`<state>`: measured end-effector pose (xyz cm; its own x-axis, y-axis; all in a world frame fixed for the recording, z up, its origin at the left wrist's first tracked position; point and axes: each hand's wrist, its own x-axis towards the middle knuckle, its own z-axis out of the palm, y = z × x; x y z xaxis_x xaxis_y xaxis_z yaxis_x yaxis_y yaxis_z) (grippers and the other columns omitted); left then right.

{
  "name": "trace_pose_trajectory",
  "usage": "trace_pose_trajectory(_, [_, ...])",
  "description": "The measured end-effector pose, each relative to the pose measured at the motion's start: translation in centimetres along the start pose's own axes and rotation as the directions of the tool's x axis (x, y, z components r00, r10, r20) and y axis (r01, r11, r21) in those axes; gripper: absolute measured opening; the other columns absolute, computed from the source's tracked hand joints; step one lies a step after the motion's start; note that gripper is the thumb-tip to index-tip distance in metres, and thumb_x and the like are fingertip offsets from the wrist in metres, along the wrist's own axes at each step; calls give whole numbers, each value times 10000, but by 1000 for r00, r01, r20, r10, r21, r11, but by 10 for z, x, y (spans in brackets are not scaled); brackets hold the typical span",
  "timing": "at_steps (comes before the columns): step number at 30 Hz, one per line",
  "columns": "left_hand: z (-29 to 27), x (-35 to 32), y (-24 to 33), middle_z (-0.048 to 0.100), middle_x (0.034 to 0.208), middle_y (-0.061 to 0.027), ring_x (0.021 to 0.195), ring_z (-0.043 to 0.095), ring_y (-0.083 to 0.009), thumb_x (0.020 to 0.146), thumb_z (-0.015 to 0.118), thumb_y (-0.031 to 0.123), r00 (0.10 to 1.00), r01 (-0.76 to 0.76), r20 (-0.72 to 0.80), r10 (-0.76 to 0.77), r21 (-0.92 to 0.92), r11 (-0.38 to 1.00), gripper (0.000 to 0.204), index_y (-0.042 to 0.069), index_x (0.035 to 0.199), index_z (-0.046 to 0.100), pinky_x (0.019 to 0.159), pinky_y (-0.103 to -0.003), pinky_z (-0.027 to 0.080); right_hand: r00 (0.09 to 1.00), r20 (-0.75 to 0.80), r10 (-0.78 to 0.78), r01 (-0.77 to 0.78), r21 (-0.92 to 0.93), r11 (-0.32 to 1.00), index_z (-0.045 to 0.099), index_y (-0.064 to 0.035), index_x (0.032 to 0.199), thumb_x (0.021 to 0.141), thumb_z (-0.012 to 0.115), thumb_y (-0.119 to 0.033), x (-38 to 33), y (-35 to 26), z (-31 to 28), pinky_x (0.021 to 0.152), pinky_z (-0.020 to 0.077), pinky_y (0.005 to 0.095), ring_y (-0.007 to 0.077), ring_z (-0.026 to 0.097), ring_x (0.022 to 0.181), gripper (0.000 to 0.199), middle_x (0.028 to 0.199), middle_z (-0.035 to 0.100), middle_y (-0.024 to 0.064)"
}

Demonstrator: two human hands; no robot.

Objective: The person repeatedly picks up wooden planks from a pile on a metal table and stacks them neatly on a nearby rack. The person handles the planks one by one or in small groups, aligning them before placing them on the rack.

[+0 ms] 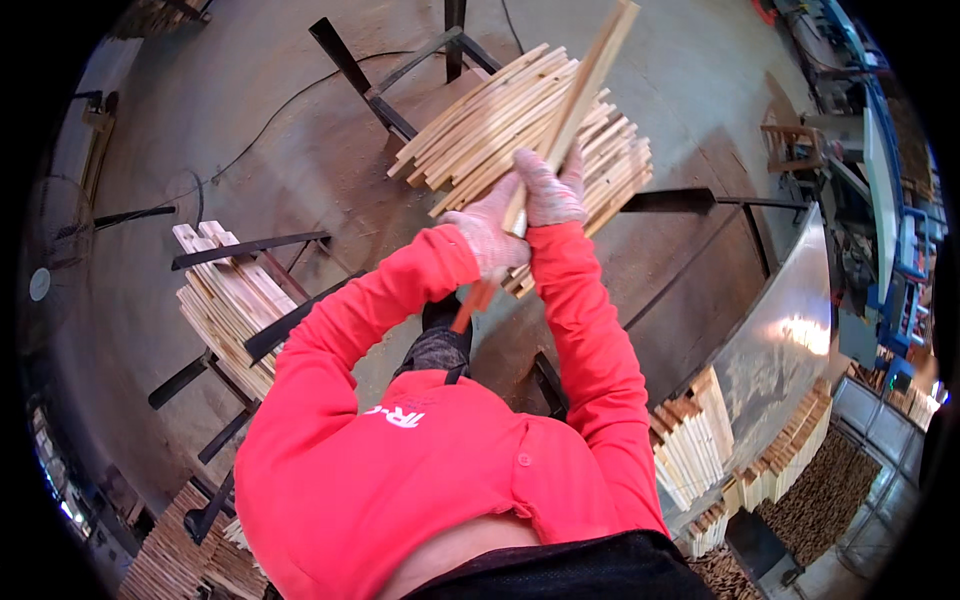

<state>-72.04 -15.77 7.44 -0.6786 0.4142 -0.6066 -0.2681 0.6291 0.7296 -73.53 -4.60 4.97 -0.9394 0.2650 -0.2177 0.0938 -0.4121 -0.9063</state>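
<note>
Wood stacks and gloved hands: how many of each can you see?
Stacks of wooden slats: 4 (front rack, left rack, right heap, lower-left pile)
Gloved hands: 2 (left hand, right hand), both gripping one long wooden slat
Total: 6
</note>
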Motion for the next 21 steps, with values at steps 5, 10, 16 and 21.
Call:
trace_pose_trajectory(5, [-63,113,-114,630,1134,-223,1046,613,-379,739,650,180,908,-237,-375,185,-99,966,651,136,1360,457,875,-402,502,998,-25,49,-54,-591,805,240,3,1466,744,770,-344,50,51,34,946,452,359,304,544,1119,961,1289,488,231])
trace_pose_trajectory(10, [-181,198,-172,620,1166,-221,1099,585,-378,777,612,182,904,95,-425,40,293,951,667,174,1408,396,929,-418,471,913,148,380,-287,-428,857,285,14,1459,798,724,-368,9,101,5,988,437,360,305,536,1155,881,1304,487,208])
trace_pose_trajectory(16, [-169,328,-247,555,1318,-191,1227,520,-329,902,536,534,983,-74,-136,124,325,943,662,155,1426,399,1056,-365,352,777,141,614,-500,-454,737,362,-22,1434,904,635,-226,-95,117,-55,972,448,336,225,558,1118,629,1241,542,157])
trace_pose_trajectory(21, [-156,398,-274,513,1382,-153,1283,478,-280,952,401,567,907,422,65,-417,-144,895,686,105,1457,359,1084,-300,310,686,-79,723,-727,-53,685,382,-30,1431,942,596,-141,-118,133,-80,1002,411,299,182,538,1156,545,1290,543,134])
